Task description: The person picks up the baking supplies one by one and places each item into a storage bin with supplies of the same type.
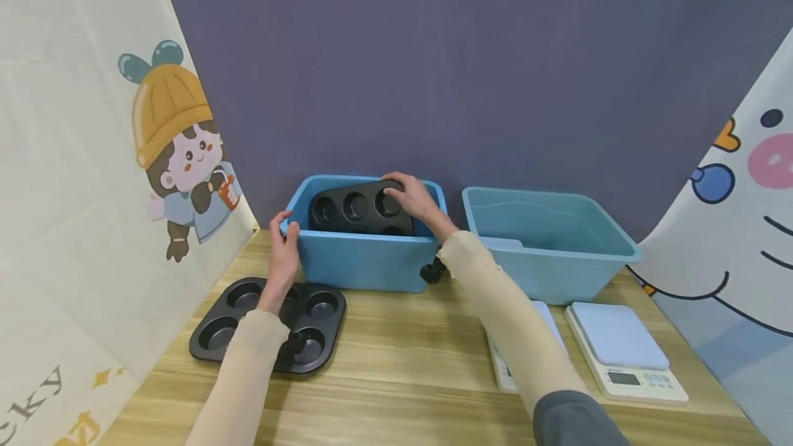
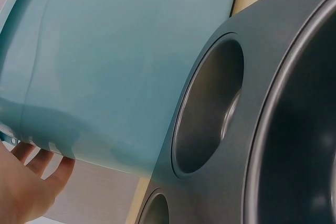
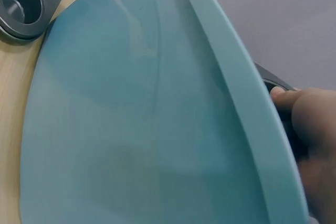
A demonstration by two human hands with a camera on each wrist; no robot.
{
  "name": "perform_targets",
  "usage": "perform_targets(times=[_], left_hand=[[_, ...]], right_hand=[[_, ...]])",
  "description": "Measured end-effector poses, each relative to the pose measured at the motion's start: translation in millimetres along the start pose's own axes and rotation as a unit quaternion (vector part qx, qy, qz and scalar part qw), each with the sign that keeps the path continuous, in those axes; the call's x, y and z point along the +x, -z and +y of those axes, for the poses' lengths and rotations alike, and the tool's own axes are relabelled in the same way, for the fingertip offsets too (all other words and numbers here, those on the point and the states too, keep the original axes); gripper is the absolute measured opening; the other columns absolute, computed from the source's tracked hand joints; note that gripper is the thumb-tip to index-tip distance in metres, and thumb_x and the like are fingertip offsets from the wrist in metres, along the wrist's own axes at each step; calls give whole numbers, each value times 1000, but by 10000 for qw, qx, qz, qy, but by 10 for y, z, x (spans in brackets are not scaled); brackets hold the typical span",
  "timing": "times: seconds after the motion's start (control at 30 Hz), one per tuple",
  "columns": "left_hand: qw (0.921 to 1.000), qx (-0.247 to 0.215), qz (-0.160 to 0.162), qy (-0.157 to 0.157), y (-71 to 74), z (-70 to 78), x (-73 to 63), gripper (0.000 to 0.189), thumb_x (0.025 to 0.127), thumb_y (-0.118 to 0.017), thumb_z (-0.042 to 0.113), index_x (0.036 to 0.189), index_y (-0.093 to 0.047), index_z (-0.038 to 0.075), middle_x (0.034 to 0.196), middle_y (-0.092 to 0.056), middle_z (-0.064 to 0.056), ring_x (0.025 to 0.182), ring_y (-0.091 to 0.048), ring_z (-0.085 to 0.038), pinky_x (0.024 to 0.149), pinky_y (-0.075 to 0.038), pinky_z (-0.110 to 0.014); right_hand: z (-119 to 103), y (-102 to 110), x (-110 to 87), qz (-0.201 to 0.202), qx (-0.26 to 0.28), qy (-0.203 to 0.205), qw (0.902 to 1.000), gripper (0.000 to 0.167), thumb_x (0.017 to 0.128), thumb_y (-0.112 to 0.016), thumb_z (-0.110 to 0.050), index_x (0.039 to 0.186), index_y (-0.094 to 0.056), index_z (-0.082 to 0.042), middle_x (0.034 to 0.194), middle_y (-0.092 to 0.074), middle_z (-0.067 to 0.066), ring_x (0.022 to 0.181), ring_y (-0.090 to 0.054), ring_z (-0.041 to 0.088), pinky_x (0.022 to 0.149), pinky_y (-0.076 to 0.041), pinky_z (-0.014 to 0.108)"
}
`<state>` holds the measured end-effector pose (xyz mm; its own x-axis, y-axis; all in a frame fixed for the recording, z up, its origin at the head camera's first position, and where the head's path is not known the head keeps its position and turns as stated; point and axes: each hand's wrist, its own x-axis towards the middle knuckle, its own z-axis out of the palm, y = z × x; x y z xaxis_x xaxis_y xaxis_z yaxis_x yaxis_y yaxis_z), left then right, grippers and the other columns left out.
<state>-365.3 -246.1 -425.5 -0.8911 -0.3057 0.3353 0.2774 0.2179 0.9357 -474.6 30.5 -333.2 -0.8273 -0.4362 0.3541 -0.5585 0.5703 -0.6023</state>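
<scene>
A blue plastic bin [image 1: 365, 263] stands against the back cloth. My left hand [image 1: 283, 253] grips its left front corner, thumb on the outer front; the left wrist view shows fingers [image 2: 58, 174] curled at the bin's edge. Inside the bin a dark muffin tin [image 1: 372, 207] leans at a tilt, its cups facing me. My right hand [image 1: 414, 198] pinches the tin's upper right edge; in the right wrist view the bin's rim hides most of that grip. A second muffin tin [image 1: 316, 324] lies flat on the table beneath my left forearm.
Right of it stands another blue bin [image 1: 545, 277] with a pale flat object [image 1: 502, 243] inside. In front of that bin lie two white kitchen scales, one scale [image 1: 619, 339] in full view, the other scale [image 1: 548, 315] partly behind my right forearm. Printed cloths hang at both sides.
</scene>
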Motion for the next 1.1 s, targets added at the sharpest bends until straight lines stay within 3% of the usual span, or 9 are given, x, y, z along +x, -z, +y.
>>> perform_targets(times=[0.27, 0.5, 0.8, 0.9, 1.0, 1.1], left_hand=[[9999, -113, 5, -45, 23, -14, 27, 48, 108, -37, 27, 151, -24, 10, 158, -22, -23, 140, -29, -37, 118, -19, -57], [9994, -99, 184, -269, -21, -33, 2, 49, 107, -38, 36, 149, -28, 12, 155, -27, -22, 136, -33, -36, 116, -23, -55], [9995, -221, 101, -197, -48, 23, -25, 47, 107, -40, 29, 148, -30, 9, 153, -29, -25, 136, -33, -36, 117, -22, -53], [9996, -263, 13, -101, -33, 153, -83, 47, 108, -39, 26, 149, -28, 6, 154, -27, -27, 137, -32, -38, 117, -21, -55], [9995, -311, -17, -103, -28, 238, -127, 47, 108, -39, 24, 149, -27, 4, 153, -26, -29, 137, -31, -40, 117, -21, -57], [9995, -280, -6, -158, -33, 164, -92, 47, 108, -40, 26, 149, -28, 6, 154, -26, -25, 138, -30, -37, 117, -20, -55]], right_hand=[[-13, 92, 9, -589, -567, -536, 9952, 42, 102, -56, -15, 143, -51, -11, 152, -44, 12, 142, -39, 31, 110, -39, 48], [48, 150, -6, -1369, -1583, -665, 9756, 56, 99, -60, -16, 149, -41, -2, 151, -44, 18, 140, -41, 35, 113, -37, 46], [93, 136, -44, -1983, -1765, -1065, 9582, 60, 100, -58, -24, 151, -36, -1, 152, -43, 19, 138, -43, 34, 111, -39, 47], [90, 122, -36, -2104, -1735, -1104, 9557, 60, 100, -58, -26, 151, -38, -2, 154, -41, 18, 141, -40, 33, 113, -37, 47], [74, 112, -26, -2049, -1598, -1053, 9599, 58, 100, -57, -26, 150, -40, -3, 153, -42, 17, 140, -41, 33, 113, -37, 46], [49, 112, -25, -1896, -1378, -970, 9673, 55, 100, -58, -25, 148, -42, -3, 151, -45, 18, 137, -46, 32, 110, -41, 46]])
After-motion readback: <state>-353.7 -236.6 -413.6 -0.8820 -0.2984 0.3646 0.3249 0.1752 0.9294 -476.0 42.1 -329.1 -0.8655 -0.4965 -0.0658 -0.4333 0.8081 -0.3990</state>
